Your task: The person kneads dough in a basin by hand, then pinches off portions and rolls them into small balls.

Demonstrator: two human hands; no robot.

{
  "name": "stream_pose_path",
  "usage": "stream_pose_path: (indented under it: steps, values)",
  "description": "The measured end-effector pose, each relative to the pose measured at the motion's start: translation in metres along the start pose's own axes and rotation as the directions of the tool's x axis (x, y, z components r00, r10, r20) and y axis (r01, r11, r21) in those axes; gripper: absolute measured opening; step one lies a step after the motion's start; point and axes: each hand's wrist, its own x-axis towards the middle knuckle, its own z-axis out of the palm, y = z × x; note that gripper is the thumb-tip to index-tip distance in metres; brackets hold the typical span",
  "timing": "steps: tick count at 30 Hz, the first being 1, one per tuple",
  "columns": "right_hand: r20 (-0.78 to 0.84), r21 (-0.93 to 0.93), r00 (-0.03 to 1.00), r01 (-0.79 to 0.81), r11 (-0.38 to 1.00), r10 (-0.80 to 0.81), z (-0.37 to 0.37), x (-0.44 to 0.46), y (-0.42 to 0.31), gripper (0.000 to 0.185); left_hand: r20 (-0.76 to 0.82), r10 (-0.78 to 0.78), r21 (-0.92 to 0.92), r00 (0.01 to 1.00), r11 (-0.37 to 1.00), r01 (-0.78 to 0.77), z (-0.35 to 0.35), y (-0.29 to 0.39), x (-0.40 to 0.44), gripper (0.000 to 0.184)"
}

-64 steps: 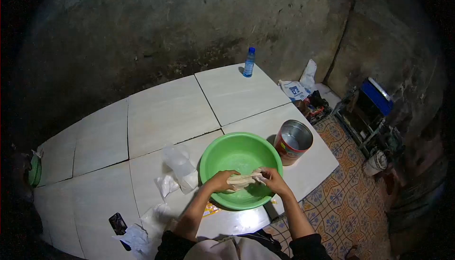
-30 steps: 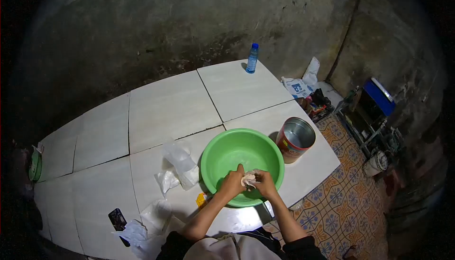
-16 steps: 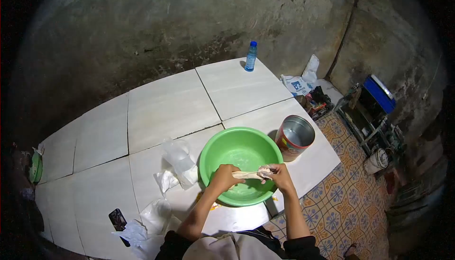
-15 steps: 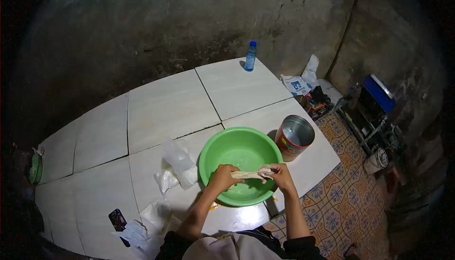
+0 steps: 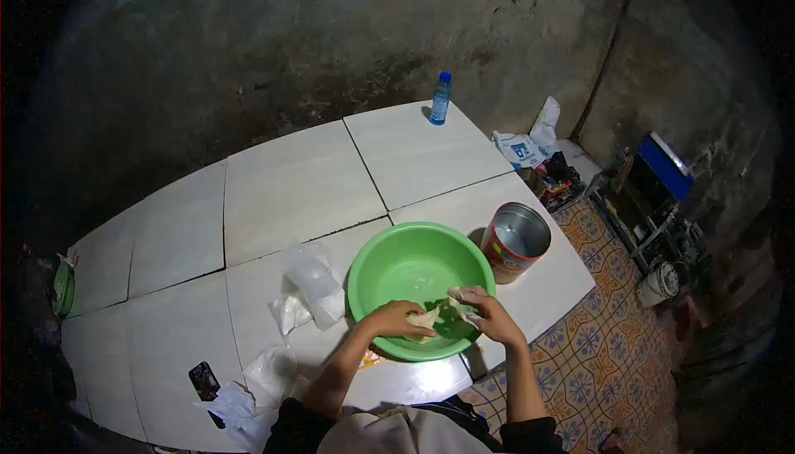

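My left hand (image 5: 391, 319) is closed around a pale lump of dough (image 5: 424, 322) over the near part of a green plastic basin (image 5: 370, 257). My right hand (image 5: 490, 319) is over the basin's near right side, apart from the lump, with its fingers spread. Pale dough residue coats those fingertips. Some whitish smears mark the basin's floor. Just beyond my right hand, against the basin's right side, stands an open red tin (image 5: 505, 259) with a bare metal inside.
Left of the basin lie clear and white plastic bags (image 5: 291, 315). A phone (image 5: 203, 381) rests near crumpled white plastic (image 5: 240, 413). A blue-capped water bottle (image 5: 440, 100) stands at the white table's (image 5: 298, 197) far corner. A bucket (image 5: 660, 283) sits on the patterned floor.
The stretched dough between my hands has come apart from my right hand, which has opened. The lump stays in my left hand, lower and shorter in shape.
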Motion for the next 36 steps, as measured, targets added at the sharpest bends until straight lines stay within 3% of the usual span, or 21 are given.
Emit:
stream_pose_path:
  steps: [2, 3, 6, 8, 10, 13, 16, 17, 18, 19, 20, 21, 22, 24, 26, 27, 29, 31, 33, 34, 36]
  values:
    - [-0.306, -0.388, 0.950, -0.189, 0.902, 0.068, 0.012, 0.001, -0.030, 0.037, 0.023, 0.019, 0.057, 1.000, 0.998, -0.021, 0.000, -0.003, 0.001, 0.067]
    - [-0.370, -0.435, 0.929, -0.155, 0.887, -0.020, 0.013, 0.003, -0.041, 0.029, 0.007, 0.009, 0.022, 1.000, 1.000, -0.009, 0.001, -0.004, 0.002, 0.063]
    - [-0.364, -0.373, 0.922, -0.013, 0.928, -0.133, 0.002, 0.009, -0.020, 0.042, 0.044, -0.008, -0.011, 0.999, 1.000, 0.008, -0.001, -0.001, 0.001, 0.060]
    - [-0.373, -0.327, 0.924, -0.051, 0.944, -0.079, 0.014, 0.011, -0.052, 0.047, -0.035, -0.100, -0.041, 0.994, 0.994, 0.098, -0.001, 0.006, -0.002, 0.064]
    - [-0.374, -0.279, 0.927, -0.087, 0.956, -0.025, 0.024, 0.014, -0.062, 0.053, -0.015, -0.080, 0.012, 0.997, 0.997, 0.080, 0.004, -0.007, 0.006, 0.074]
    - [-0.491, -0.118, 0.814, 0.291, 0.949, -0.310, 0.032, 0.020, -0.063, 0.054, -0.062, -0.194, 0.048, 0.979, 0.979, 0.197, 0.012, -0.015, 0.013, 0.090]
    - [-0.391, -0.050, 0.901, 0.183, 0.982, -0.188, 0.027, 0.025, -0.060, 0.049, -0.162, -0.254, -0.145, 0.954, 0.962, 0.232, 0.010, -0.003, 0.009, 0.090]
    - [-0.416, -0.005, 0.882, 0.240, 0.971, -0.221, 0.033, 0.029, -0.053, 0.043, -0.223, -0.132, -0.139, 0.966, 0.985, 0.103, 0.011, -0.007, 0.011, 0.094]
    - [-0.409, 0.101, 0.900, 0.211, 0.972, -0.153, 0.039, 0.029, -0.051, 0.043, -0.222, -0.129, -0.136, 0.966, 0.986, 0.100, 0.013, -0.010, 0.018, 0.094]
    - [-0.379, 0.134, 0.922, 0.133, 0.982, -0.073, 0.040, 0.029, -0.041, 0.043, -0.284, -0.123, -0.504, 0.951, 0.863, -0.039, 0.016, -0.013, 0.030, 0.095]
    - [-0.346, 0.166, 0.938, 0.053, 0.985, 0.007, 0.041, 0.031, -0.024, 0.043, -0.341, -0.144, -0.779, 0.929, 0.596, -0.193, 0.014, -0.003, 0.031, 0.095]
    - [-0.327, 0.164, 0.945, 0.060, 0.985, -0.003, 0.043, 0.033, -0.008, 0.042, -0.254, -0.155, -0.917, 0.955, 0.351, -0.187, 0.015, 0.006, 0.029, 0.092]
    - [-0.308, 0.164, 0.951, 0.064, 0.984, -0.011, 0.048, 0.034, 0.005, 0.042, -0.177, -0.240, -0.970, 0.955, 0.208, -0.127, 0.013, 0.024, 0.022, 0.086]
    - [-0.374, -0.047, 0.926, 0.035, 0.998, -0.050, 0.064, 0.037, 0.007, 0.037, -0.116, -0.042, -0.993, 0.992, -0.023, -0.117, 0.022, 0.012, 0.034, 0.075]
    - [-0.420, -0.423, 0.891, -0.025, 0.906, -0.171, 0.069, 0.036, -0.006, 0.038, -0.148, -0.092, -0.988, 0.985, -0.026, -0.151, 0.031, 0.007, 0.041, 0.067]
    - [-0.422, -0.422, 0.890, -0.026, 0.906, -0.172, 0.069, 0.036, -0.009, 0.038, -0.180, -0.142, -0.982, 0.973, -0.028, -0.186, 0.034, 0.007, 0.041, 0.059]
    - [-0.355, -0.763, 0.827, 0.012, 0.646, -0.435, 0.068, 0.036, -0.011, 0.038, -0.202, -0.131, -0.979, 0.971, 0.025, -0.200, 0.037, -0.011, 0.043, 0.050]
    - [-0.331, -0.711, 0.874, 0.017, 0.703, -0.356, 0.061, 0.032, -0.004, 0.038, -0.217, -0.183, -0.976, 0.959, 0.049, -0.211, 0.032, -0.005, 0.036, 0.030]
    - [-0.246, -0.635, 0.937, 0.040, 0.772, -0.250, 0.054, 0.029, 0.001, 0.039, -0.217, -0.171, -0.976, 0.961, 0.006, -0.219, 0.028, 0.002, 0.032, 0.030]
    - [-0.243, -0.635, 0.937, 0.043, 0.771, -0.252, 0.053, 0.028, 0.002, 0.039, -0.216, -0.161, -0.974, 0.963, -0.039, -0.225, 0.025, 0.006, 0.029, 0.031]
    - [-0.051, -0.736, 0.976, 0.106, 0.669, -0.211, 0.053, 0.025, 0.000, 0.042, -0.119, -0.138, -0.991, 0.983, -0.049, -0.127, 0.019, 0.008, 0.022, 0.032]
